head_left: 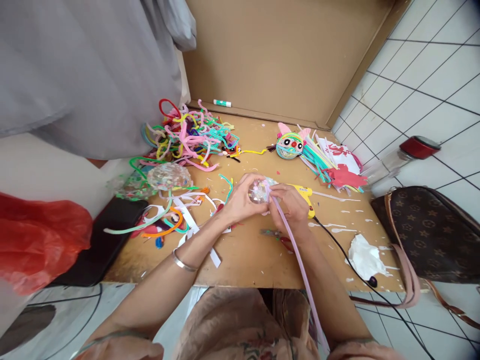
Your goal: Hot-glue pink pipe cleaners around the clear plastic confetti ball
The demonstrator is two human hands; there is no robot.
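Fingers [245, 187] of the left hand [238, 205] cup a clear ball [258, 193] above the desk [247, 255] — light, slick, likely brittle; the right hand [290, 207] pinches a bendy lilac stem [300, 260] against it — best gripped near its tip.

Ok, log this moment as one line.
left hand: holds clear ball | right hand: pinches lilac pipe cleaner against it | glue gun: behind right hand
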